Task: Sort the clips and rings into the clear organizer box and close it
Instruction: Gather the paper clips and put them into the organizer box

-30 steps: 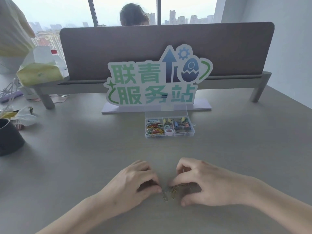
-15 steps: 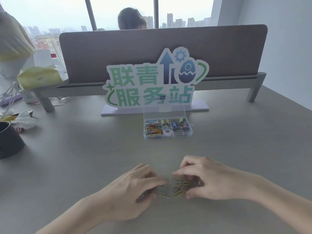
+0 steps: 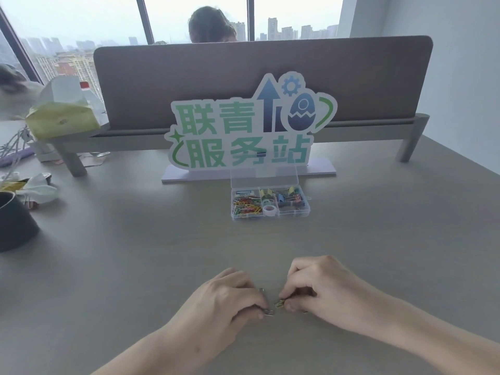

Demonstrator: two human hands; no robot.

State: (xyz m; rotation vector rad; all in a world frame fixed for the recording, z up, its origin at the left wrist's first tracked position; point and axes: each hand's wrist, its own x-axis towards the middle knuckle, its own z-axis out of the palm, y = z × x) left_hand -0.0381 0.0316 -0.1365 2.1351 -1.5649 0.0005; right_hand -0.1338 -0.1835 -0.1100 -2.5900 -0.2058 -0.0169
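Both hands pinching clips on the near desk
Left hand (image 3: 230, 301) fingertips clamp a silver wire paper clip (image 3: 266, 304), its long axis running near-far; right hand (image 3: 322, 288) fingers curl round small yellow-green clips (image 3: 279, 303).

Two bare arms come in from the bottom. The left hand (image 3: 230, 301) and the right hand (image 3: 322, 288) wear nothing. The nails are short and plain.
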